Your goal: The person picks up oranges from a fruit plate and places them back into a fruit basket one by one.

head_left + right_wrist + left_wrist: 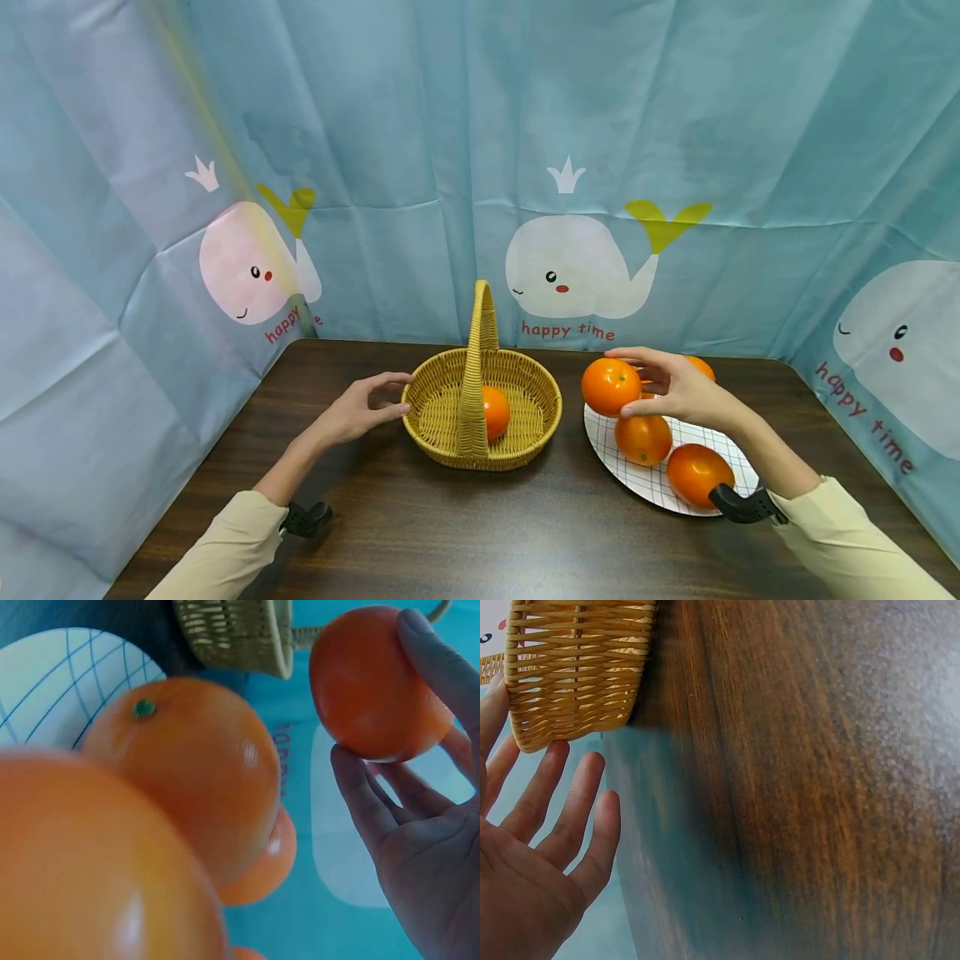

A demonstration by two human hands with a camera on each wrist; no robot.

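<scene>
My left hand is at the left side of a yellow wicker basket, fingertips right at its rim. In the left wrist view its fingers are spread and loosely bent beside the woven wall. One orange lies inside the basket, partly hidden by the tall handle. My right hand holds another orange between thumb and fingers, raised above the left part of a white plate. The right wrist view shows this orange gripped from one side, with the basket behind it.
On the checked plate sit several more oranges, among them a front one and a middle one. Dark wooden table runs in front of basket and plate. A blue curtain with whale prints hangs behind the table.
</scene>
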